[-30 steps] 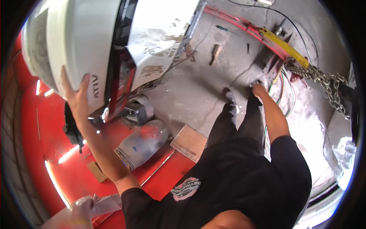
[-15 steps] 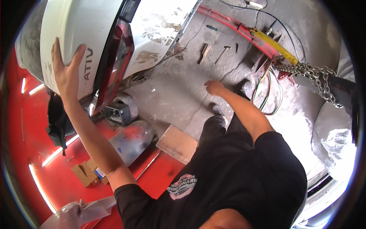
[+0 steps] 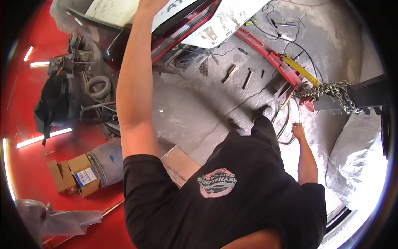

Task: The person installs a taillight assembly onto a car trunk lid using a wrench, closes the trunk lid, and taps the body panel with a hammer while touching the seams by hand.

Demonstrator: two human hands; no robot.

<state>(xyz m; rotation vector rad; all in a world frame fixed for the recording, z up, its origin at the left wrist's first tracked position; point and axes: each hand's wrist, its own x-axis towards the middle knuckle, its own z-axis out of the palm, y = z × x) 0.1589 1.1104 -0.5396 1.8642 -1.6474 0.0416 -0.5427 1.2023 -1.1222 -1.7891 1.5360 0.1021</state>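
My left arm reaches up to the white trunk lid (image 3: 174,15) of a car, which bears dark letters. My left hand (image 3: 150,6) is at the lid at the top edge of the view, its fingers cut off, so their pose is hidden. Beside the lid are a dark red tail light (image 3: 188,27) and a white body panel (image 3: 222,27) with bare, scraped patches. My right hand (image 3: 297,131) hangs low at my side with curled fingers, and nothing shows in it. Nearest to it are looped green and red hoses (image 3: 286,139) on the floor.
A hammer (image 3: 248,78) and a wooden-handled tool (image 3: 230,74) lie on the concrete. Beyond them runs a red steel frame (image 3: 258,45) with a yellow bar (image 3: 302,71) and a chain (image 3: 340,92). Cardboard boxes (image 3: 85,177) and car parts (image 3: 98,87) sit on the left.
The view has shifted, bringing the car toward the top edge. My left hand, spread on the lid before, is now mostly out of frame. My right hand has moved rightward and down to my side.
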